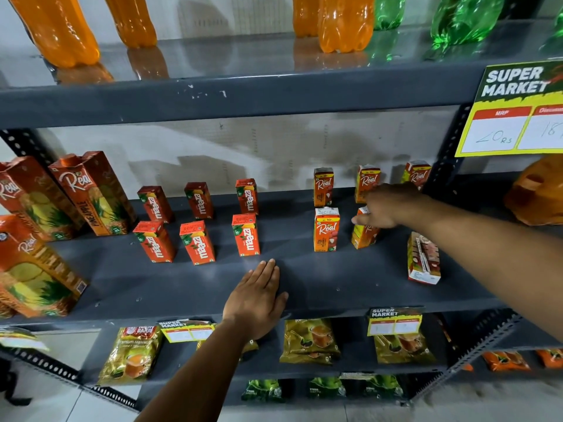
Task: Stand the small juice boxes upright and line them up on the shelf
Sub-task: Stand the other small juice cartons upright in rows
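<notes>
Several small orange Maaza boxes (245, 234) stand upright in two rows on the dark grey middle shelf (335, 287). To their right stand small Real boxes: one upright in front (326, 229), others at the back (323, 187). My right hand (387, 207) grips the top of a tilted Real box (363, 236) in the front row. Another small Real box (423, 258) stands further right and nearer the edge, its straw side facing me. My left hand (259, 295) rests flat and open on the shelf's front part, holding nothing.
Large Real pineapple cartons (91, 193) stand at the shelf's left end. Orange and green bottles (345, 22) fill the shelf above. A yellow price sign (515, 111) hangs at upper right. Tea packets (309, 341) lie on the shelf below. An orange bag (539, 190) sits far right.
</notes>
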Demonstrator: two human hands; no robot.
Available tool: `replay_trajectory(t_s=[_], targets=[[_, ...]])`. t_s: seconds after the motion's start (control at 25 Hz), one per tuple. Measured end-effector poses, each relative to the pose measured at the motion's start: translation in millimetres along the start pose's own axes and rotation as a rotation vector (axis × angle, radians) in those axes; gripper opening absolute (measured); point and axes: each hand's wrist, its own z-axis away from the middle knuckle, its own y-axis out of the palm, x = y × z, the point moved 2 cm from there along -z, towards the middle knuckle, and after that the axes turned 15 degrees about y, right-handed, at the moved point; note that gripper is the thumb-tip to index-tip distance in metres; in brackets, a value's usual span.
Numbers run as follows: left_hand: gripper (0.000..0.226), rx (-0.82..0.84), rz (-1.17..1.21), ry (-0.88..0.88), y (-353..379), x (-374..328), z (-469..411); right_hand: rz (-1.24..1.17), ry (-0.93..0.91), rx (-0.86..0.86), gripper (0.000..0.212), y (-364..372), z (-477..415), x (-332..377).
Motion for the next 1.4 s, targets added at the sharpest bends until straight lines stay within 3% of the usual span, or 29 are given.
replay_trajectory(t_s=[0.12,0.28,0.44,0.6,0.72,0.76,0.84,0.92,1.0,1.24,1.4], targets=[[0.071,0.015,-0.014,-0.011,-0.5,-0.5,0.2,-0.054,0.085,0.017,0.057,-0.5,4.9,7.6],[0.084,0.014,-0.026,-0.009,0.8,0.3,-0.2,-0.350,0.126,0.027,0.085,-7.8,-4.0,-20.2],[0.088,-0.001,-0.029,-0.002,4.6,2.0,-0.3,-0.511,0.247,0.014,0.063,6.9,14.3,-75.6],[0.093,-0.021,-0.032,0.001,6.8,1.5,-1.1,-0.667,0.543,0.217,0.097,89.3,70.6,-79.9],[0.087,-0.011,-0.036,-0.007,6.8,1.4,-2.9,-0.689,0.670,0.142,0.120,130.6,91.2,-54.0],[0.086,-0.005,-0.039,-0.007,6.3,1.0,-3.0,-0.698,0.724,0.071,0.116,135.2,94.3,-49.4],[0.086,-0.010,-0.038,-0.003,5.9,0.1,-2.3,-0.709,0.792,0.022,0.088,133.7,95.9,-50.1],[0.087,-0.017,-0.034,-0.003,5.5,-0.4,-1.4,-0.700,0.733,0.033,0.058,128.2,90.6,-64.0],[0.087,-0.018,-0.026,-0.006,5.5,0.1,-2.1,-0.572,0.645,-0.032,0.044,116.4,80.8,-83.9],[0.086,-0.029,-0.033,-0.002,5.9,0.7,-1.6,0.066,0.168,-0.325,0.054,54.5,37.7,-108.7],[0.085,-0.032,-0.034,-0.001,5.3,0.2,-1.5,0.386,-0.161,-0.339,0.049,38.1,22.3,-97.9]])
